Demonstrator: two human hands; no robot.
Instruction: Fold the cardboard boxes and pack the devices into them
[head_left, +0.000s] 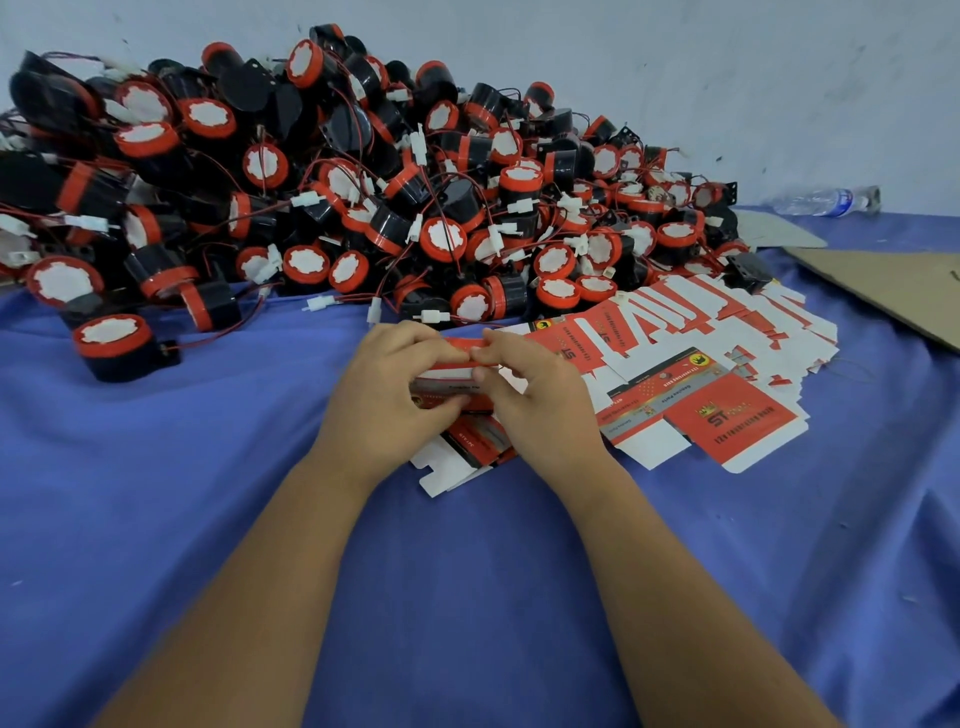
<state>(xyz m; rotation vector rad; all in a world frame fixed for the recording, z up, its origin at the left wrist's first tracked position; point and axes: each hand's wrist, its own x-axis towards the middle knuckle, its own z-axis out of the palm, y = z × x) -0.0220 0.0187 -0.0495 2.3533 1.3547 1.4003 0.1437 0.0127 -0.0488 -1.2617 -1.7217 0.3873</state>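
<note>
Forearms: I have both reaching forward over the blue-covered worktop (467, 597), converging at the middle.
Left hand (379, 400): knuckles up, fingers curled over the near left side of the cardboard box (452, 384), thumb tucked under; it grips the box.
Right hand (540, 410): fingers curled onto the box's top edge, pinching a red flap beside my left fingertips.
Box in hand: half formed, I judge; its white tabs stick out below my hands, touching the cloth, so folding is not finished.
Flat box blanks (701, 410): a fanned stack of unfolded red-and-white blanks just right of my hands, all yet to be folded.
Loose device (117, 345): one red-capped black unit apart on the left.
Device pile (363, 182): a big heap with wires and white connectors, against the wall.
Progress: early by my reckoning; I see no closed, packed box anywhere.
</note>
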